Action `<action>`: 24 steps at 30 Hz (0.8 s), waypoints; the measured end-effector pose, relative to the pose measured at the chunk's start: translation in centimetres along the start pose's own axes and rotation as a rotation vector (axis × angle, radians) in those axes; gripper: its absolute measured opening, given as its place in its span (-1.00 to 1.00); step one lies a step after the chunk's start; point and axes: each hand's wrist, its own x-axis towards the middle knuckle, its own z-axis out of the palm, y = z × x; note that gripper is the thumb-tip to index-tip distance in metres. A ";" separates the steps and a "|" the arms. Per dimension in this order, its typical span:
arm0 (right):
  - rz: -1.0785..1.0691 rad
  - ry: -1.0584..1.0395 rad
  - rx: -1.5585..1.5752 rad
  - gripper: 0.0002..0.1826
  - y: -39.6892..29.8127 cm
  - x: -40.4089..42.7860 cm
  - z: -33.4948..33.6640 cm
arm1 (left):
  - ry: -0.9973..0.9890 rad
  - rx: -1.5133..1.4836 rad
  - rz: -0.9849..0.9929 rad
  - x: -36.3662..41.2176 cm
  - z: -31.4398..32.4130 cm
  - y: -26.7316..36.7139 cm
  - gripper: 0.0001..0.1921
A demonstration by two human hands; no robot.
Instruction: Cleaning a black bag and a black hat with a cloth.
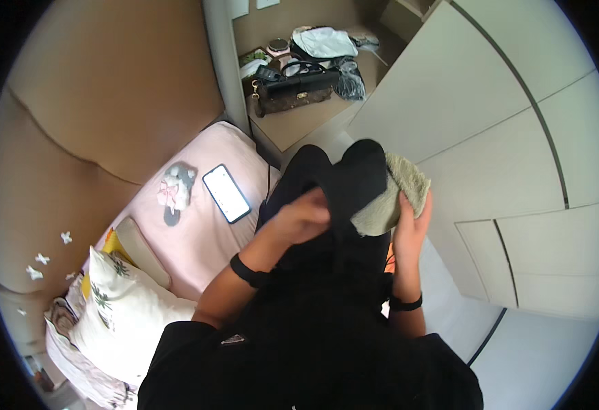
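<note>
My right hand (413,218) holds a pale green cloth (381,212) beside my right knee, its thumb over the fabric. Part of the cloth drapes across my dark trouser leg. Above my lap is my left hand (307,218), blurred, with curled fingers near a dark strap or band of fabric (336,220); whether it grips this cannot be told. On the pink sheet to the left lie a smartphone (226,193) with a lit screen and a small grey and white plush toy (176,189) with a pink bow.
A pillow with palm prints (125,307) rests at the lower left of the bed. Beyond my knees, a handbag (299,92), a white cloth (325,42) and other items stand on a bedside surface (284,128). Pale cabinet fronts (448,102) rise at the right.
</note>
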 end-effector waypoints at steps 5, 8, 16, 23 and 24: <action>-0.021 -0.078 0.070 -0.57 0.4 -3.1 -0.8 | 0.125 1.184 0.340 -0.4 -2.3 -5.4 -0.59; -0.155 -0.166 -0.136 -0.64 0.2 -3.3 -1.1 | 0.218 1.517 0.380 2.7 -1.5 -4.6 -0.66; -0.082 -0.069 -0.001 -0.60 0.9 -3.8 -2.3 | 0.247 1.832 0.071 6.7 -2.0 -5.1 -0.83; 0.201 0.210 0.301 -0.50 0.4 -1.6 -3.1 | 0.233 1.693 0.015 6.2 -3.2 -4.1 -0.81; 0.138 0.243 0.352 -0.49 0.7 -1.6 -3.7 | 0.218 1.673 0.011 6.5 -3.4 -4.1 -0.81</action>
